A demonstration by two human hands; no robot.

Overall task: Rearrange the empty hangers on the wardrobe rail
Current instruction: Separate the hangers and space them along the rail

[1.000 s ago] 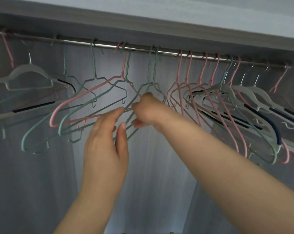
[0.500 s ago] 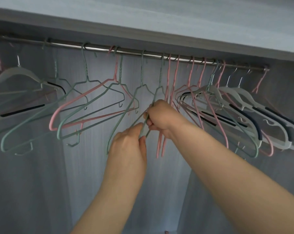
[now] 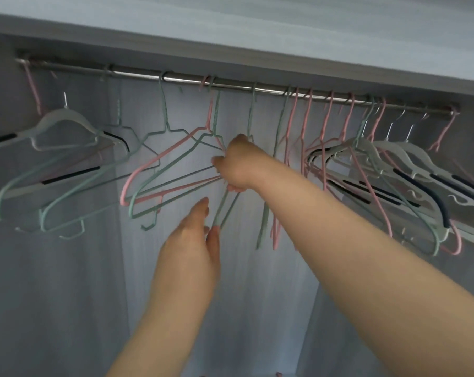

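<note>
A metal wardrobe rail (image 3: 271,90) runs across the top and carries several empty pink, green and white hangers. My right hand (image 3: 237,164) grips the right ends of a pink hanger (image 3: 159,161) and a green hanger (image 3: 154,195) at the middle of the rail. Below it, my left hand (image 3: 193,248) is raised with straight fingers, its fingertips beside the lower end of another green hanger (image 3: 225,210) that hangs edge-on. Whether the fingers touch it is unclear.
White hangers with dark strips (image 3: 67,126) and green ones crowd the left end. A dense bunch of pink, green and white hangers (image 3: 393,170) fills the right end. A shelf board (image 3: 257,31) sits above the rail, the grey back panel (image 3: 176,295) behind.
My right hand moved left from the green hanger near the pink bunch to the pink and green pair. My left hand let go of the green hanger's end and opened.
</note>
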